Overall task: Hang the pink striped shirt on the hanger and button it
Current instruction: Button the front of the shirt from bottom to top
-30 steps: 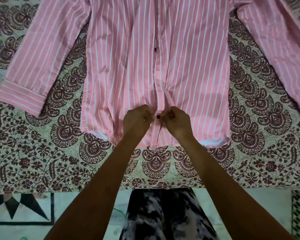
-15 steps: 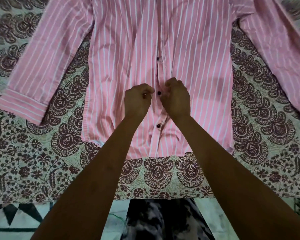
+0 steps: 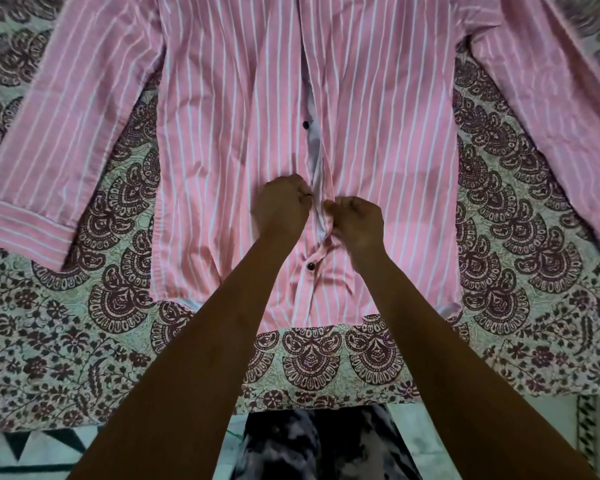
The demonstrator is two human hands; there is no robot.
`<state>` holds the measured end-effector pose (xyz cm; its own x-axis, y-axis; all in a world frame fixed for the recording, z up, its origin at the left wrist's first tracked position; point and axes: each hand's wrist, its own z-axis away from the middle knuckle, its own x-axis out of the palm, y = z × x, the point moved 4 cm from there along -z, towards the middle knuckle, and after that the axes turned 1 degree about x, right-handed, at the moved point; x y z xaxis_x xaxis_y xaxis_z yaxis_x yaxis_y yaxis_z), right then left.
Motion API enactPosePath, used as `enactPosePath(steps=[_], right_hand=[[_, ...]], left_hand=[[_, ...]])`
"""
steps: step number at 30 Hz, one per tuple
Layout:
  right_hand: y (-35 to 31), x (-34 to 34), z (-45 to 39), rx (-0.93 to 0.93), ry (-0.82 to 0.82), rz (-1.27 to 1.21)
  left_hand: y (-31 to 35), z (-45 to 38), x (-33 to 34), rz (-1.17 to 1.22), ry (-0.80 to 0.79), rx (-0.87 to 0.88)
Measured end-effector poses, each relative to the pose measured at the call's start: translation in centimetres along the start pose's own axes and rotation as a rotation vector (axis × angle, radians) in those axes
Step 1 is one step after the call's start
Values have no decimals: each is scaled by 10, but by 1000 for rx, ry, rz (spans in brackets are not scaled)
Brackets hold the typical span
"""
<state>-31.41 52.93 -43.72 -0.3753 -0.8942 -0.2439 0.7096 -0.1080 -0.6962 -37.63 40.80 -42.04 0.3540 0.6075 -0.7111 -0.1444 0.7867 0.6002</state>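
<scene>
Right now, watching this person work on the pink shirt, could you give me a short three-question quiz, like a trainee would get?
1. True or false: the pink striped shirt lies flat on a patterned bedspread.
2. Multiple choice: what do the left hand and right hand grip? A) a sleeve cuff B) the front placket edges C) the collar
3. Fill in: the lowest dark button, nearer the hem than the hands, looks ____, while the upper dark button sits beside an open gap.

Key: 1 true; 2 B; 3 fastened
</scene>
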Motion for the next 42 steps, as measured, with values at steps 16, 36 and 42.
enactPosePath(steps=[16,36,42], right_hand=[[-4,17,22,-183,95,-165],[-7,17,16,-190,63,-163],[-6,17,20,-138,28,-229]], left_hand=[[8,17,-24,341,-26,-63],[9,17,-21,425,-67,-184],[14,18,-21,322,-41,-207]])
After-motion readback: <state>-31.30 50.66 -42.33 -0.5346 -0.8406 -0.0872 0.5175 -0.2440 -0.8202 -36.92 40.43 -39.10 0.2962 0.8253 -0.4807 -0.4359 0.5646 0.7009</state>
